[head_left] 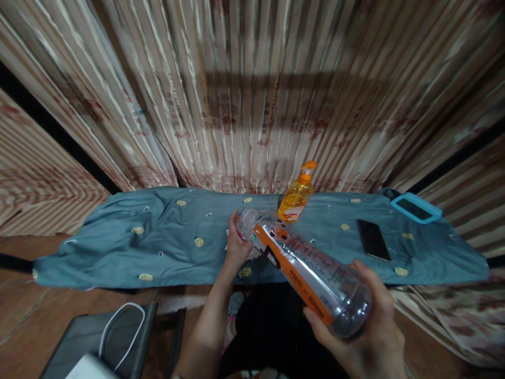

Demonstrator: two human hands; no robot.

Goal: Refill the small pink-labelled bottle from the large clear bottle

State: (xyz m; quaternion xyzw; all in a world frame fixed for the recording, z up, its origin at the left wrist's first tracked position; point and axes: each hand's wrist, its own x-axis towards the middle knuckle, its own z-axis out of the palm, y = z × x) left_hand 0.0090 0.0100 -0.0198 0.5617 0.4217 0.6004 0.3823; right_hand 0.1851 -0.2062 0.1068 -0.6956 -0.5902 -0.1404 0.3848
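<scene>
Fingers (369,279) of the right hand (363,326) curl around the base of a clear plastic bottle (307,266) with an orange label, held slanting. At its far end, the left hand (235,245) is closed on the neck. Just beyond stands an orange pump bottle (296,197) on a blue cloth (158,237). A black phone (373,240) lies beyond the right hand, with a striped curtain (252,95) behind everything.

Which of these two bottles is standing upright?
The small orange pump-top bottle on the blue cloth; the large clear plastic bottle with an orange label is held tilted, nearly on its side.
</scene>
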